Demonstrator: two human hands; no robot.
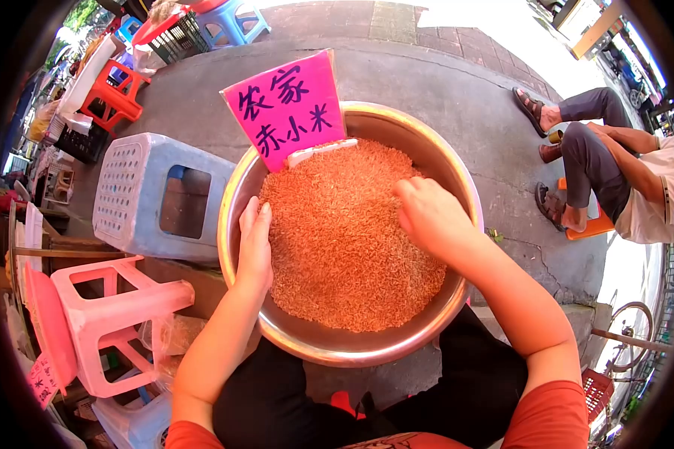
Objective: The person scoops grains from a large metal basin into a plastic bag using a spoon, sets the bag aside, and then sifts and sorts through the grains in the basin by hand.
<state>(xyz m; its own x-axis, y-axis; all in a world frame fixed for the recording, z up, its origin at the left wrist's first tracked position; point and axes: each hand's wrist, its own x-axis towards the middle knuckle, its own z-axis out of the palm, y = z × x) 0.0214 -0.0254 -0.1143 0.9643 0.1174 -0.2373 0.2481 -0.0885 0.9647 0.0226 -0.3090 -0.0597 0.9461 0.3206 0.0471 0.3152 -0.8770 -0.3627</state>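
Left hand (254, 243) is laid, loosely open, along the left inner side of the metal bowl (348, 349), fingers and thumb pointed away from the body; nothing is seen gripped, and the bowl is perhaps being steadied. The right hand (433, 213) is curled over the heap's right side; whether grains are pinched cannot be told. Reddish grain (344, 254) is mounded within the round bowl, so no long axis is given. The pink sign (286, 105) is propped at the far left, tilted leftward, its writing turned toward the person, presumably for reading.
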